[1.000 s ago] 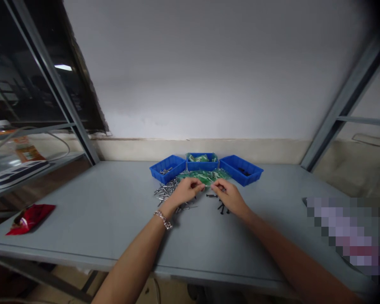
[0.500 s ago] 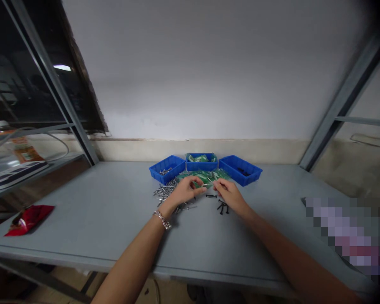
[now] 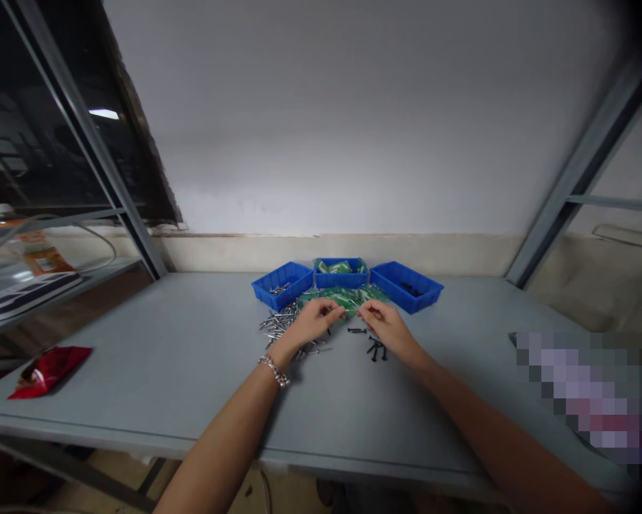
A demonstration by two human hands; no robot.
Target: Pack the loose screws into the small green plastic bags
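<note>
My left hand (image 3: 316, 320), with a bracelet at the wrist, pinches a thin silver rivet; its fingers hide most of it. Facing it, a small gap away, my right hand (image 3: 385, 323) is closed on another slim silver rivet (image 3: 353, 303) that points up and left. Under and beside my left hand spreads a pile of silver rivets (image 3: 278, 325). Several black screws (image 3: 376, 348) lie below my right hand, near more black screws (image 3: 357, 330). Behind the fingers are green-printed clear plastic bags (image 3: 342, 294).
Three blue bins stand at the back: the left bin (image 3: 267, 294) with silver pieces, the middle bin (image 3: 342, 281) with green bags, the right bin (image 3: 420, 303) with dark pieces. A red packet (image 3: 53, 371) lies left; a bottle (image 3: 42, 253) stands on the side shelf.
My left thumb and fingers have closed together around the rivet, where they were parted before. My right hand has shifted very slightly left. The bins and piles are unchanged.
</note>
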